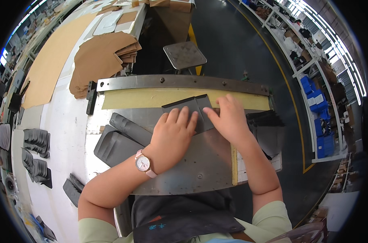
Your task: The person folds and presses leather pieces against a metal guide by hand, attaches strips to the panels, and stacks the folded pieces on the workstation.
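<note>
My left hand [172,135], wearing a pink-strapped watch, rests with fingers apart on dark grey flat pieces [180,103] lying on a steel work plate [198,162]. My right hand [232,123] has its thumb at the right-hand piece, apart from its bent fingers beside that piece's right edge. Behind them runs a metal bar [192,82] above a yellow strip [135,97]. More grey folded pieces [115,146] lie left of my hands. A stack of dark sheets [267,129] sits just right of my right hand.
Brown cardboard cut-outs [95,60] cover part of the white table [64,154] on the left, with several grey piles [36,141]. A stool [184,54] stands beyond the bar on the dark floor [236,52]. Shelving [289,44] with blue bins [319,113] lines the right.
</note>
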